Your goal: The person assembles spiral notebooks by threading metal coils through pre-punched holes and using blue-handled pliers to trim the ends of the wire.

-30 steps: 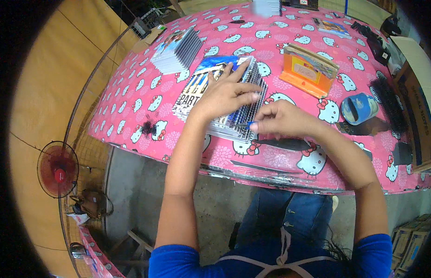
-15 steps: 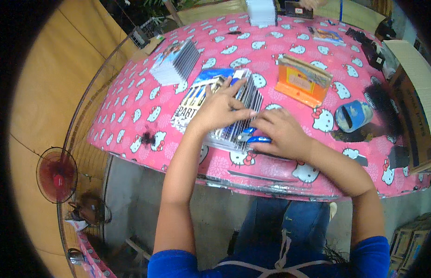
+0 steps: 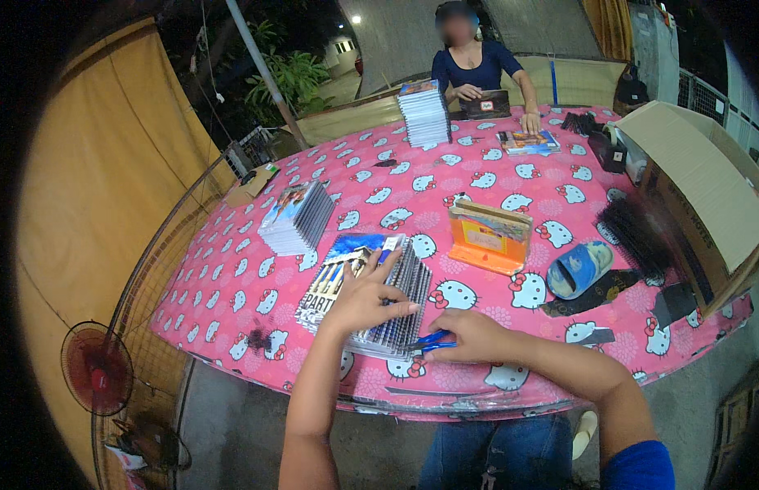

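A stack of spiral-bound notebooks [image 3: 324, 284] lies before me, the top cover showing a columned building under a blue sky. My left hand [image 3: 365, 296] rests on that cover with its fingers spread, close to the bound edge. Blue-handled pliers [image 3: 436, 341] are gripped in my right hand [image 3: 477, 336]. Their jaws point left and meet the near corner of the stack, at the lower end of the spiral binding. What the jaw tips touch is too small to tell.
Beyond stand a second notebook stack [image 3: 293, 219] and a taller one [image 3: 424, 116]. To the right are an orange box [image 3: 485, 245], a blue slipper [image 3: 582, 269], black wire coils [image 3: 636, 237] and a cardboard carton [image 3: 698, 220]. A person [image 3: 487, 73] works across the pink-covered table [image 3: 379, 380].
My view has tipped up, bringing the person across the table into sight. My right hand with the pliers has shifted slightly toward the near corner of the stack; my left hand stays on the cover.
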`<state>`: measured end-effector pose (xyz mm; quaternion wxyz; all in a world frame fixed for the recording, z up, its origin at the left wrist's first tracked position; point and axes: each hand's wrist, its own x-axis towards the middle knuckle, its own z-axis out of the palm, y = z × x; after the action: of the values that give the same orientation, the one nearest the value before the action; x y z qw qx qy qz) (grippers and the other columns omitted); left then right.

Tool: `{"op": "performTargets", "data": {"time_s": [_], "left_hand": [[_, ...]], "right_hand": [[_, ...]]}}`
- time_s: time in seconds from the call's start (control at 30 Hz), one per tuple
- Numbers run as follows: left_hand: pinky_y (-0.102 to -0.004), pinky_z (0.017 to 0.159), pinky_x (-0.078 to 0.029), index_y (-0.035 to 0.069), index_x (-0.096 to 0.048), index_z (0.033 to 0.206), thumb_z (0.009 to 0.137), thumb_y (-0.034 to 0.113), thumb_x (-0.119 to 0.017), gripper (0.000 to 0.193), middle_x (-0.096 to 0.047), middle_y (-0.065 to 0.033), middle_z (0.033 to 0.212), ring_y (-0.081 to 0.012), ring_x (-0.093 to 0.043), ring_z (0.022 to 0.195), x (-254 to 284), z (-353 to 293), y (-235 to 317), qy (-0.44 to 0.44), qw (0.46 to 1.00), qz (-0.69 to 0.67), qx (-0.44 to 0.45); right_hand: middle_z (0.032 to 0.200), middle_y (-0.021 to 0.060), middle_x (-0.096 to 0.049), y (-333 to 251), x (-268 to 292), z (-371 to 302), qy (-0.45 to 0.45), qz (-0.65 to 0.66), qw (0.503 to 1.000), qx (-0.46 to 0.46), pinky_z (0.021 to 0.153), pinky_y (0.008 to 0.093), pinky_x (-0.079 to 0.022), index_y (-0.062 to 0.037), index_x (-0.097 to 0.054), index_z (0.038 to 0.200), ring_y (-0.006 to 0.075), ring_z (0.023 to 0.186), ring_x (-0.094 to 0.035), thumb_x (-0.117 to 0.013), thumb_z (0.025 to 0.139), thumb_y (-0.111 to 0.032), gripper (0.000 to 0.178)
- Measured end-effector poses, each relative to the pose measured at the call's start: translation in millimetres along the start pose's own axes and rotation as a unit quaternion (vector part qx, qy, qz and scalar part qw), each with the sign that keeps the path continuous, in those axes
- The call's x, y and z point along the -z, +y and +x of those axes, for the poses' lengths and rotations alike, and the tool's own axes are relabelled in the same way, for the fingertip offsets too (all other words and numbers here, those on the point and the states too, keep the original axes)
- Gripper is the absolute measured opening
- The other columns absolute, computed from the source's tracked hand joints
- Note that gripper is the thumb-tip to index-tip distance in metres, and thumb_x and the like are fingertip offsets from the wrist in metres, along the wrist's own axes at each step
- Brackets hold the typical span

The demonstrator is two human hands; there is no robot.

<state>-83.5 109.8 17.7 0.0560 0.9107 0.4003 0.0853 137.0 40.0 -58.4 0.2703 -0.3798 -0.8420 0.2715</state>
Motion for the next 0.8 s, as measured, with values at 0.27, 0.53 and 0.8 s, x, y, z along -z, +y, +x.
{"op": "performTargets", "data": {"time_s": [0.27, 0.53, 0.8], "left_hand": [[-0.0692, 0.105, -0.005, 0.021, -0.075, 0.083, 0.075, 0.055, -0.066, 0.037, -0.032, -0.0094, 0.15, -0.0383, -0.02, 0.14, -2.3, -0.5, -3.8, 0.008, 1.0, -0.014, -0.001], [-0.072, 0.104, -0.005, 0.02, -0.075, 0.086, 0.077, 0.059, -0.06, 0.042, -0.025, -0.0082, 0.153, -0.0384, -0.017, 0.141, -3.2, 0.9, -6.8, -0.006, 1.0, 0.001, -0.025], [-0.0484, 0.09, -0.041, 0.006, -0.067, 0.093, 0.073, 0.014, -0.065, 0.022, -0.062, -0.0131, 0.098, -0.0319, -0.058, 0.094, 2.3, -54.6, 36.7, 0.469, 0.859, -0.145, -0.143]], "right_hand": [[0.1, 0.0123, -0.057, 34.9, -21.6, -15.4, 0.078, -0.181, 0.975, 0.097, 0.084, 0.043, -0.04, -0.0063, -0.057, 0.107, 0.031, 0.098, -0.054, -0.066, 0.077, -0.047, 0.051], [0.103, 0.0135, -0.057, 34.6, -22.0, -18.0, 0.081, -0.178, 0.977, 0.089, 0.086, 0.0433, -0.04, -0.0063, -0.06, 0.106, 0.0316, 0.099, -0.054, -0.071, 0.074, -0.044, 0.05], [0.103, 0.0132, -0.06, 32.3, -17.3, -16.7, 0.095, -0.143, 0.983, 0.07, 0.086, 0.0413, -0.042, -0.0046, -0.061, 0.107, 0.0307, 0.097, -0.057, -0.076, 0.07, -0.039, 0.053]]}}
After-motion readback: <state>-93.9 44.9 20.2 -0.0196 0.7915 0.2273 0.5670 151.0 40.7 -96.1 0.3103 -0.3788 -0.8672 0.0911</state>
